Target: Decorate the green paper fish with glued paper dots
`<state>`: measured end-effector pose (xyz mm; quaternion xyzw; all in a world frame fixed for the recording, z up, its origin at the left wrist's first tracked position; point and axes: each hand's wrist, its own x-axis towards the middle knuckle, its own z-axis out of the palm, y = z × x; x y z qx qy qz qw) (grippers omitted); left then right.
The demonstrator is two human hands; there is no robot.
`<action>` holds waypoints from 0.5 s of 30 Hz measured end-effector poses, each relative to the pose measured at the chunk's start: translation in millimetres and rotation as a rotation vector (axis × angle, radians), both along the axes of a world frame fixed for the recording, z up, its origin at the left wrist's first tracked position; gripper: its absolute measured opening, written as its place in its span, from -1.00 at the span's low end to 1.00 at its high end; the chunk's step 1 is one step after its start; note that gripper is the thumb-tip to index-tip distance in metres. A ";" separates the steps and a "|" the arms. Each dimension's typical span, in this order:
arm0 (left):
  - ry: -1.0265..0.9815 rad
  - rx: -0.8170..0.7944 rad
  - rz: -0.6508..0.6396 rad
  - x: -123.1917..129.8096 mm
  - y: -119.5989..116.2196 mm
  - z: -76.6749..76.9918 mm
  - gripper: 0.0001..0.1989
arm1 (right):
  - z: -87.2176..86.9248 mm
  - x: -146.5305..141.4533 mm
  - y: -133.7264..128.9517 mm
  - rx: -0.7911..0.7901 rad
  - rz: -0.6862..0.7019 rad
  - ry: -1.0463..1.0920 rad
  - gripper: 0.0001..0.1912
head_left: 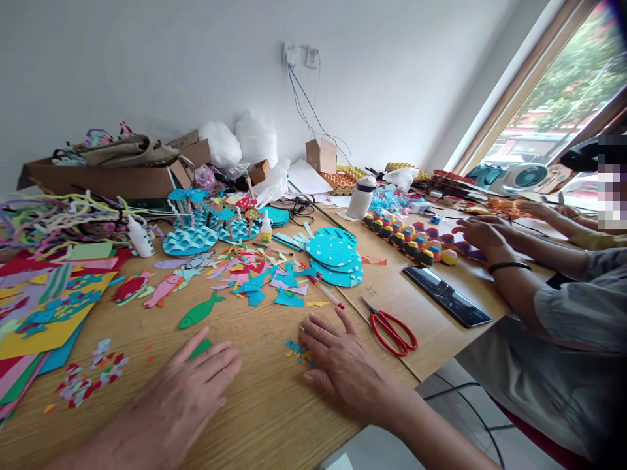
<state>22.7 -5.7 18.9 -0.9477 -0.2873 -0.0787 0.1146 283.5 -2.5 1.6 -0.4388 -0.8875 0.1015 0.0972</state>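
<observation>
My left hand [191, 385] rests on the wooden table with its fingers stretched out, partly covering a green paper piece [200, 349]. Just beyond it lies a green paper fish [200, 310]. My right hand [340, 359] lies flat, fingers spread, at the edge of a small heap of blue and yellow paper bits [296, 351], part of which it hides. To the right of that hand are red-handled scissors [392, 329] and a thin wooden stick [365, 320]. A pen with a red cap [327, 294] lies ahead of it.
Coloured paper sheets [73, 313] and confetti-like scraps [93, 375] lie at left. Blue paper discs [337, 258], more scraps [269, 277] and glue bottles [266, 228] stand mid-table. A phone [445, 297] sits near the right edge. A co-worker's hands [482, 238] work beside painted egg-carton strips [411, 238].
</observation>
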 end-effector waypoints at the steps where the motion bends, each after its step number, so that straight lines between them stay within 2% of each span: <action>1: -0.015 0.043 0.000 -1.3 0.3 1.9 -0.60 | 0.7 0.1 -3.0 0.000 0.019 0.002 -0.50; 7: -0.115 0.191 -0.037 4.3 -3.2 7.7 -0.64 | -1.1 -10.9 -10.2 -0.050 0.156 0.020 -0.37; 12: -0.230 0.286 0.014 -2.5 -10.7 -6.7 -0.61 | -4.0 7.2 -9.9 -0.044 0.104 0.000 -0.35; 15: -0.242 0.260 0.018 -13.7 -11.3 -12.5 -0.63 | -3.6 18.1 -15.7 -0.073 0.171 -0.013 -0.33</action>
